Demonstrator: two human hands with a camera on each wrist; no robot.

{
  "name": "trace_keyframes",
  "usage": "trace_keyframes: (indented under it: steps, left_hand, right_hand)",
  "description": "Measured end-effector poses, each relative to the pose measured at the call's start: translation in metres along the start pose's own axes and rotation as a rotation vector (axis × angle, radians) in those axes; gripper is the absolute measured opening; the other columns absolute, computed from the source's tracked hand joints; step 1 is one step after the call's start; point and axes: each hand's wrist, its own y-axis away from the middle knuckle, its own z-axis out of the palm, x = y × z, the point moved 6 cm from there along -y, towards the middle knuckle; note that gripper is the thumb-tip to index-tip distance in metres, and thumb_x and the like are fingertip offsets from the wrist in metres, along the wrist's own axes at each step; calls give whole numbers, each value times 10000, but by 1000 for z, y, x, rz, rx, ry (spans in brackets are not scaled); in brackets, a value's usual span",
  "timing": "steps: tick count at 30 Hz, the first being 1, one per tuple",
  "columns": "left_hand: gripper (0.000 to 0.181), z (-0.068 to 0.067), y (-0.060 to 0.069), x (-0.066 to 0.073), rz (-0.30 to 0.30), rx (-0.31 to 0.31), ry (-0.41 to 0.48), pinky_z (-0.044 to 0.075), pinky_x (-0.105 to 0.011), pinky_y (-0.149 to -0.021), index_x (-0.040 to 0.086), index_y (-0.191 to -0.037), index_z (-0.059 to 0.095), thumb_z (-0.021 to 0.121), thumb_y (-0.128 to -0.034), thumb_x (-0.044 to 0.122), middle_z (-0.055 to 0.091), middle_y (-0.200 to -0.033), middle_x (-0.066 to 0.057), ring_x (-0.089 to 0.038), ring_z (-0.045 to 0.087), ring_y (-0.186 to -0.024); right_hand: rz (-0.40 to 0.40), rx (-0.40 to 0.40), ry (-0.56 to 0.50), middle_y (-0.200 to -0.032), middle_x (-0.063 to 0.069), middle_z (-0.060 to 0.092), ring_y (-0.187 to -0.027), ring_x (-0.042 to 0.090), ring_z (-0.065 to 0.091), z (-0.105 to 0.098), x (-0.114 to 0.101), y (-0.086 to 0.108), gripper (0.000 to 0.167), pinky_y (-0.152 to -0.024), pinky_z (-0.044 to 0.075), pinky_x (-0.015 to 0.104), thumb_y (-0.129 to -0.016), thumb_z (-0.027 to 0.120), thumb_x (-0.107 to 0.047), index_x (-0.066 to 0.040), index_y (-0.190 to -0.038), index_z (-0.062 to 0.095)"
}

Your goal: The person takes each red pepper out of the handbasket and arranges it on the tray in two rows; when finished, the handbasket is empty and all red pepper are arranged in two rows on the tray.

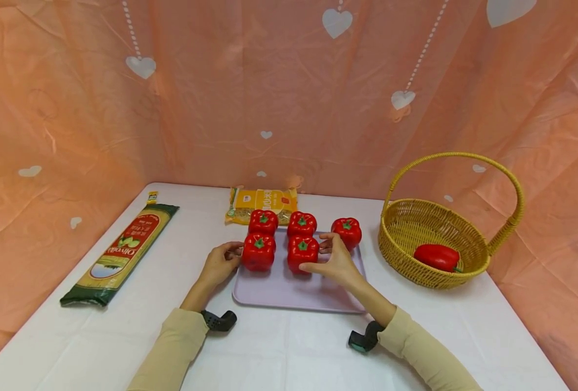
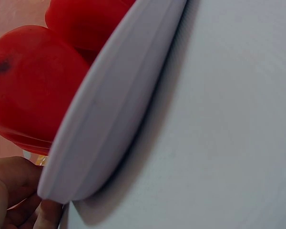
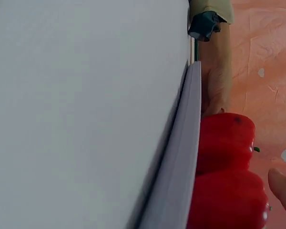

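Note:
Several red bell peppers stand on a lilac tray [image 1: 335,296], among them a front-left pepper [image 1: 258,253] and a front-middle pepper [image 1: 302,251]. My left hand [image 1: 221,264] is at the tray's left edge, close beside the front-left pepper. In the left wrist view its bent fingers [image 2: 16,176] lie near the tray's rim; their tips are partly hidden. Around the right side of the front-middle pepper is my right hand [image 1: 337,262], thumb in front and fingers farther back. The right wrist view shows the thumb [image 3: 282,188] a little apart from the pepper.
A yellow wicker basket [image 1: 396,260] with a tall handle stands at the right, holding a long red pepper [image 1: 437,257]. Behind the tray lies a yellow grain packet [image 1: 264,200]. An Olivoila pasta packet [image 1: 123,250] lies at the left.

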Motion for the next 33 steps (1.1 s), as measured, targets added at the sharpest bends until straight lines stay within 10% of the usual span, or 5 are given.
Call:
trace_keyframes:
  steps: [9, 23, 33]
  left_hand:
    - [366, 0, -1, 0, -12, 2, 7, 489, -235, -614, -64, -1183, 569, 539, -819, -45, 615, -974, -178, -193, 543, -761]
    - [369, -1, -1, 0, -3, 5, -9, 478, -227, -597, -69, -1174, 574, 539, -808, -44, 619, -961, -179, -194, 540, -754]
    - [351, -1, -2, 0, 10, 15, -5, 466, -204, -587, -79, -1159, 580, 544, -810, -62, 628, -954, -187, -181, 538, -748]
  right_hand:
    - [-121, -18, 5, -1166, 165, 509, -1008, 298, 541, -44, -18, 10, 741, -829, 514, 377, -679, 830, -251, -33, -1238, 396]
    - [-475, 314, -289, -1023, 72, 558, -905, 106, 549, -160, -33, 16, 363, -751, 468, 135, -829, 642, 32, 75, -1156, 489]
    - [-447, 493, -467, -933, -2, 627, -817, 92, 578, -222, -12, 8, 253, -711, 478, 134, -855, 618, 6, 5, -1108, 619]
